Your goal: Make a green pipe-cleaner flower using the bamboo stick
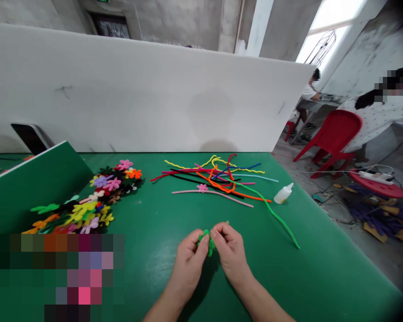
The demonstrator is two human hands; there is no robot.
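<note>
My left hand [189, 259] and my right hand [231, 250] meet over the green table [289, 277], both pinching a small green felt piece [206, 241] between thumb and fingers. Something thin and pale sticks up by my right fingertips; I cannot make it out. Beyond the hands lies a loose spread of coloured pipe cleaners [218, 176], with a pink one [215, 194] carrying a pink felt flower [202, 188]. A long green pipe cleaner [275, 217] trails toward the table's right edge.
A small glue bottle [283, 194] lies right of the pipe cleaners. A heap of coloured felt flowers [97, 197] sits at the left beside a green board [36, 183]. A white partition [147, 94] closes the back. Two people sit at the far right by a red chair [336, 134].
</note>
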